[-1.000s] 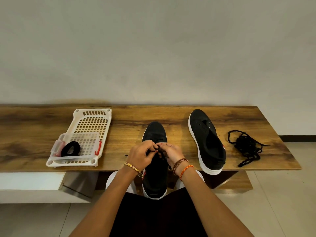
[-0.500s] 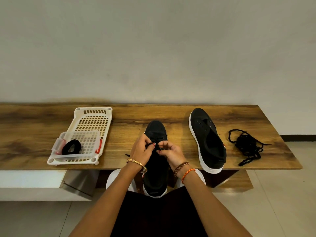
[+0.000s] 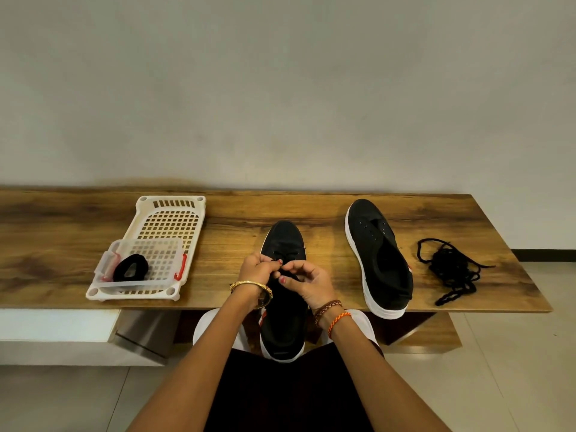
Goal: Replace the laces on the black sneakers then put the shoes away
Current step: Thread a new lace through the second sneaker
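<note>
A black sneaker [image 3: 284, 241] with a white sole lies in front of me, toe on the wooden table [image 3: 237, 219] and heel over my lap. Both hands work at its eyelets. My left hand [image 3: 257, 271] pinches a black lace between thumb and fingertips. My right hand [image 3: 307, 280] has its fingers curled over the tongue beside it, apparently pinching the lace too. The second black sneaker [image 3: 378, 257] lies unlaced to the right. A tangled pile of black laces [image 3: 450, 269] sits further right on the table.
A white perforated basket [image 3: 170, 219] stands on the table's left part, holding a clear plastic box [image 3: 109, 269] with red clasps and a coiled black lace [image 3: 130, 271]. A plain wall runs behind the table. A lower shelf and tiled floor lie below.
Both hands have shifted slightly along the eyelets; my right hand has drawn back a little from my left. The shoes, lace pile and basket have stayed put.
</note>
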